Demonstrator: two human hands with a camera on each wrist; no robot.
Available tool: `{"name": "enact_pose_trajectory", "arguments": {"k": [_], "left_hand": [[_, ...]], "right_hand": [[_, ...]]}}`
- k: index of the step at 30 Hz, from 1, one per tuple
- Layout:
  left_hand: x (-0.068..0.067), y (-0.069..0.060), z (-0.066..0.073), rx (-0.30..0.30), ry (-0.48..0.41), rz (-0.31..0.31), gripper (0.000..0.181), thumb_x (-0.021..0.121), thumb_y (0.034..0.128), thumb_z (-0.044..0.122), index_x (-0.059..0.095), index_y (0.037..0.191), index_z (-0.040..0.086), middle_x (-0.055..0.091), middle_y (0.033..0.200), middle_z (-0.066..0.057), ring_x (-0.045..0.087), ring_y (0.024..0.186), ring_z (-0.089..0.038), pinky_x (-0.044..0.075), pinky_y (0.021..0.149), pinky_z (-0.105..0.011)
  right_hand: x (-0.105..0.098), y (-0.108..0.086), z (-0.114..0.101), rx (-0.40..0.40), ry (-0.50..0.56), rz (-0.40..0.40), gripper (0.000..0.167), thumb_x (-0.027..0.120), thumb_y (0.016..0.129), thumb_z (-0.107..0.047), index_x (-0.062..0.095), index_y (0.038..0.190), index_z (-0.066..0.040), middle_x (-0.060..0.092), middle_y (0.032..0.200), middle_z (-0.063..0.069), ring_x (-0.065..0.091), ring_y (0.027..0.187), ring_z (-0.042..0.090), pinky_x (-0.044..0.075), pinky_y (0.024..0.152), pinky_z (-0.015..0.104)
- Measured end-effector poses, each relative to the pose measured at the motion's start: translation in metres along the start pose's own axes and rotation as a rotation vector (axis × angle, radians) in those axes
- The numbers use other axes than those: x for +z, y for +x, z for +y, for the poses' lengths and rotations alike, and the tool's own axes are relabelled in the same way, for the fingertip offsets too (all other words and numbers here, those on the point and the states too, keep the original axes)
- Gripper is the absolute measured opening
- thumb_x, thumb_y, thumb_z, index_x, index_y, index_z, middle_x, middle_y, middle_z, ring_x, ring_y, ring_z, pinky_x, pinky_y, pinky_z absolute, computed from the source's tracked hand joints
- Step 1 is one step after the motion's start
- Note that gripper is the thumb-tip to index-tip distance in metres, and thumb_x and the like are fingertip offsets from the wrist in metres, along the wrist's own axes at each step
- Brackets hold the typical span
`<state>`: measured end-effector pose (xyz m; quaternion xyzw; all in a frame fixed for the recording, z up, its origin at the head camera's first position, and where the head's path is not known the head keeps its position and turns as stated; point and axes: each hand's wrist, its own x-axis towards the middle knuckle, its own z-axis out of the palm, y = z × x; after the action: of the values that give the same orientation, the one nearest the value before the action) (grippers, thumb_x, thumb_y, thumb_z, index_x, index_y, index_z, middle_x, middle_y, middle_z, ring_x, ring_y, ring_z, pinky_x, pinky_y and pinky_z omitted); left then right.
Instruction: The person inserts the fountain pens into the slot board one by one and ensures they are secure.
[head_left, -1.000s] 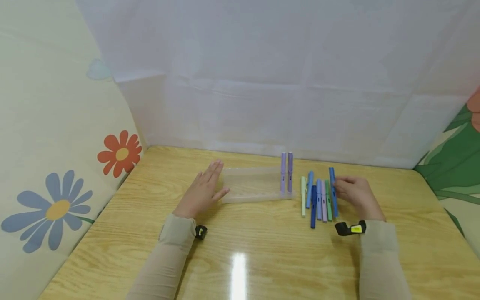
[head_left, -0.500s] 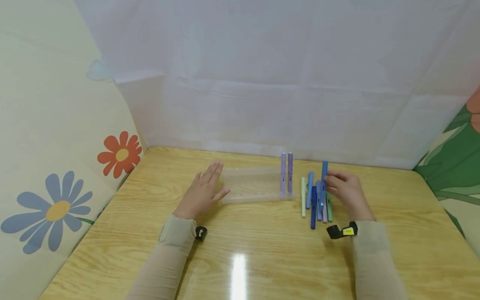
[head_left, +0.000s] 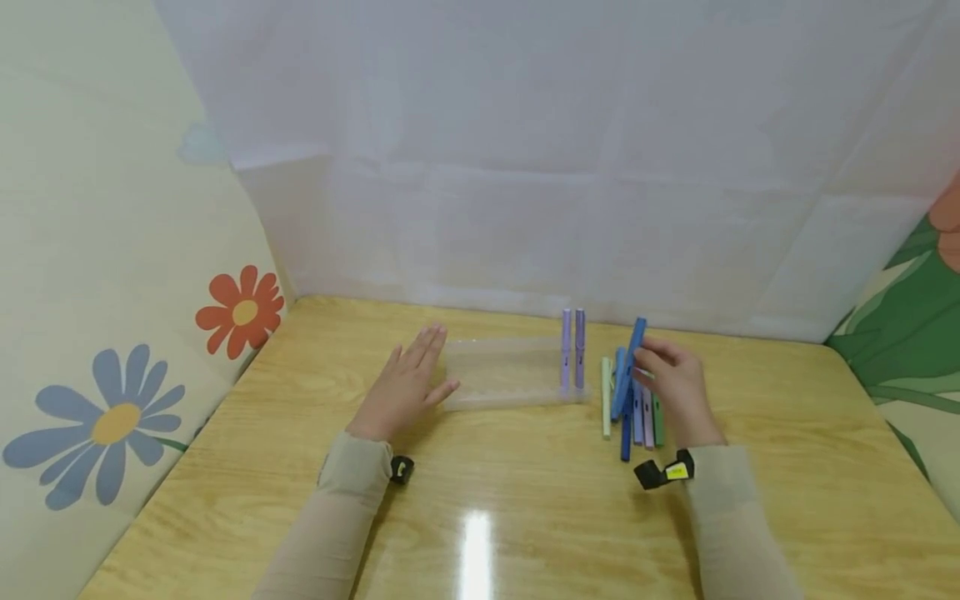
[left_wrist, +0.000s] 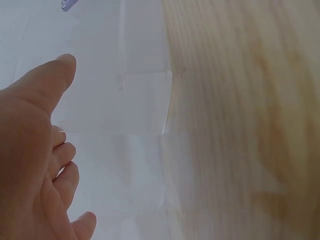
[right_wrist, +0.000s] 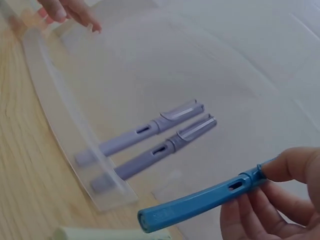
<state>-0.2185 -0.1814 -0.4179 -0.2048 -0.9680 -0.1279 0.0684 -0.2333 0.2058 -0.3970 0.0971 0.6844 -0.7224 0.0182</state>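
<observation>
My right hand (head_left: 678, 387) pinches a blue pen (head_left: 633, 354) between thumb and fingers, above a group of pens. In the right wrist view the blue pen (right_wrist: 200, 200) points toward the lower left. A clear plastic holder (head_left: 502, 398) lies left of the group, with a light purple pen (head_left: 566, 346) and a darker purple pen (head_left: 580, 346) side by side at its right end, lower ends in its front strip. At the holder's left end rests my left hand (head_left: 401, 383), fingers extended; the left wrist view shows it beside the clear plastic (left_wrist: 145, 102).
Under and around the held pen lie a pale green pen (head_left: 606, 400), a dark blue pen (head_left: 626, 442), a green pen (head_left: 658, 421) and several others on the wooden table (head_left: 525, 500). A white cloth (head_left: 525, 233) hangs behind the table.
My right hand has lifted the blue pen from the right side of the group and carried it left over the other pens, tilting it. The left hand has stayed in place.
</observation>
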Motion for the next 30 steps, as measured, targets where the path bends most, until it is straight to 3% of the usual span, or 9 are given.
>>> {"name": "enact_pose_trajectory", "arguments": {"k": [3,9,17,30], "left_hand": [[0.002,-0.001,-0.001,0.002,0.001,0.005,0.084,0.056,0.1037,0.043,0.015,0.160,-0.004,0.016,0.167,-0.020,0.014,0.154,-0.036,0.017,0.121,-0.064],[0.003,-0.001,-0.002,0.006,-0.006,0.016,0.084,0.056,0.1036,0.042,0.015,0.160,-0.003,0.016,0.167,-0.020,0.015,0.154,-0.036,0.018,0.121,-0.064],[0.004,-0.001,-0.005,0.010,0.009,0.016,0.084,0.055,0.1037,0.044,0.015,0.160,-0.003,0.016,0.167,-0.020,0.015,0.154,-0.036,0.018,0.121,-0.064],[0.006,-0.002,-0.005,0.008,-0.014,0.022,0.083,0.056,0.1036,0.043,0.015,0.160,-0.002,0.016,0.167,-0.019,0.015,0.154,-0.036,0.017,0.121,-0.064]], "right_hand": [[0.007,-0.001,0.002,-0.010,0.024,0.008,0.038,0.059,0.102,-0.009,0.053,0.138,0.004,0.064,0.113,0.001,0.065,0.104,0.009,0.054,0.097,0.023],[0.020,-0.003,0.006,-0.098,0.083,0.040,0.034,0.059,0.102,-0.005,0.054,0.133,0.007,0.067,0.103,-0.003,0.066,0.099,0.009,0.056,0.094,0.024],[0.042,-0.008,0.010,-0.203,0.182,0.052,0.022,0.062,0.098,0.001,0.060,0.120,0.004,0.069,0.090,-0.007,0.068,0.088,0.009,0.059,0.087,0.026],[0.067,-0.010,0.018,-0.313,0.173,-0.007,0.027,0.062,0.097,0.005,0.059,0.123,0.012,0.068,0.098,-0.001,0.068,0.089,0.010,0.060,0.088,0.030]]}}
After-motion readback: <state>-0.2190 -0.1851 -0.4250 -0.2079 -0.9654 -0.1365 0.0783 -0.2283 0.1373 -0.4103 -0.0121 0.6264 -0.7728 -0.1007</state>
